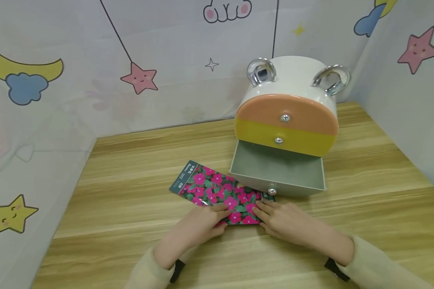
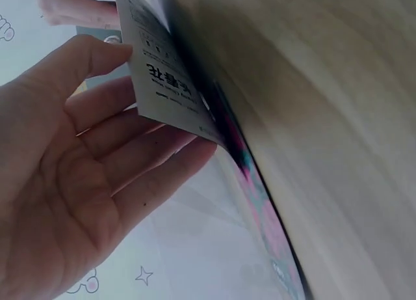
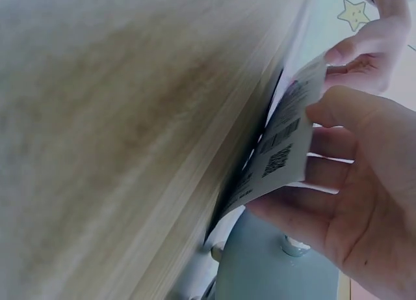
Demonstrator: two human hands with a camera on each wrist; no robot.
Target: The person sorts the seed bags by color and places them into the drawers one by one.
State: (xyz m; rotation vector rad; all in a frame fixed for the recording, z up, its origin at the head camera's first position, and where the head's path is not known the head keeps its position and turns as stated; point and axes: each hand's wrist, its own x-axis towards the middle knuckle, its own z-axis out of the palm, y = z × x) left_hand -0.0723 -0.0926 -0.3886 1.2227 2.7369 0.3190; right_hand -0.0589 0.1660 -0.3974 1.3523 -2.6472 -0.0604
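A flower seed packet (image 1: 217, 192) with pink blossoms lies on the table, its dark green labelled end at the upper left. My left hand (image 1: 207, 220) pinches its near edge between thumb and fingers. At the right end of that edge, my right hand (image 1: 283, 220) pinches too. Both wrist views show the held edge raised off the table, with the white printed back (image 2: 162, 79) and a barcode side (image 3: 279, 144) facing the cameras. Pink print lies lower, against the table; whether it belongs to a second packet I cannot tell.
Behind the packet stands a white rounded drawer box (image 1: 300, 72) with silver ear-like handles and orange and yellow fronts. Its grey-green bottom drawer (image 1: 282, 164) is pulled out, close to my right hand. Patterned cloth walls (image 1: 181, 92) border the wooden table (image 1: 130, 172).
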